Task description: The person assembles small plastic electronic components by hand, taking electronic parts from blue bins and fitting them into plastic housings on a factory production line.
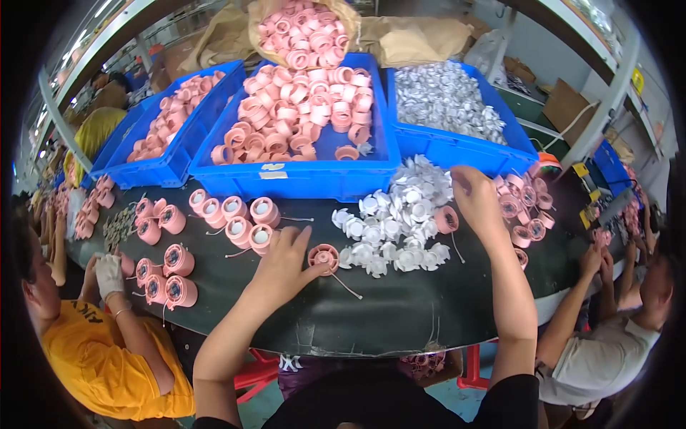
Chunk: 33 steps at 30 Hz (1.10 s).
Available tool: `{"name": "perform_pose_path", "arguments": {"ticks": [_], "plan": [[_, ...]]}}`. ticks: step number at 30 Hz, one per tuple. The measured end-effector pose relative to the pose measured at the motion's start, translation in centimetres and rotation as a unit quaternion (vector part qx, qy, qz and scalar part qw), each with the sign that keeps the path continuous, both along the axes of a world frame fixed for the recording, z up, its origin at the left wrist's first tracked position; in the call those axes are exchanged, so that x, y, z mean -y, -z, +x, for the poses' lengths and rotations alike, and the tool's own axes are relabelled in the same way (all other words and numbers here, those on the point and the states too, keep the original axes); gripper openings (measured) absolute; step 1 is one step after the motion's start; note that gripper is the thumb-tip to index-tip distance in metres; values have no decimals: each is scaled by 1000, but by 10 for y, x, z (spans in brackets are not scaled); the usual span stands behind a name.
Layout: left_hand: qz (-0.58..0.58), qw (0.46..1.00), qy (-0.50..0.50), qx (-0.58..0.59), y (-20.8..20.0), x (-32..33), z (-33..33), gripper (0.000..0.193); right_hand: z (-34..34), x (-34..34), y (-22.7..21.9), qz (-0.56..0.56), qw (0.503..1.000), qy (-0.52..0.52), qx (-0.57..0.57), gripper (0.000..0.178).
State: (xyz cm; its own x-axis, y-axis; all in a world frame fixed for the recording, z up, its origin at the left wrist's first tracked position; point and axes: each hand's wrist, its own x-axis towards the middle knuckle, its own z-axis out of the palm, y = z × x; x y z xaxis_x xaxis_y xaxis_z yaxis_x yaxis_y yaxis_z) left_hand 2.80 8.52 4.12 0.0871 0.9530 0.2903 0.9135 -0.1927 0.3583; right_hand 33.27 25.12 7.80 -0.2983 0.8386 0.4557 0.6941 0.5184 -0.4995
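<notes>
My left hand (pixel 280 268) is over the table with fingers and thumb apart. Its thumb is at the edge of a round pink housing (pixel 324 257) with a thin cable trailing toward me. Just beyond its fingers stand several pink housings with white tops (pixel 238 229). My right hand (pixel 477 204) bends over the right side of a pile of white finned plastic parts (pixel 400 218). Its fingers are curled together, and what they hold, if anything, is hidden. Beside that hand is another pink housing (pixel 446 219) with a dark inside and a hanging cable.
Blue bins (pixel 296 171) line the far side, holding pink rings (pixel 286 107) and white parts (pixel 446 100). A sack (pixel 350 25) of pink rings leans behind. More housings stand left (pixel 179 292) and right (pixel 525 204). Co-workers sit at both sides, one wearing a white glove (pixel 109 275).
</notes>
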Motion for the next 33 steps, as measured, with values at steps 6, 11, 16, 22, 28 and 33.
{"name": "perform_pose_path", "arguments": {"ticks": [6, 11, 16, 22, 28, 33], "plan": [[-54, 983, -6, 177, 51, -16, -5, 42, 22, 26, 45, -48, 990, -80, 110, 37], [-62, 942, -46, 325, 41, -18, -10, 38, 0, 61, 37, 124, 987, 45, 97, 27], [-26, 769, 27, 639, 42, -9, -21, 42, -29, 96, 27, -89, 977, -123, 151, 37], [-113, 560, 131, 810, 22, 26, -5, 22, -36, 102, 51, -20, 980, -97, 174, 39], [89, 669, 60, 736, 43, 49, 17, 37, -61, 135, 20, -34, 992, -97, 78, 34], [82, 827, 8, 557, 44, 58, 5, 61, -129, 149, 11, -150, 878, -348, 292, 17]]}}
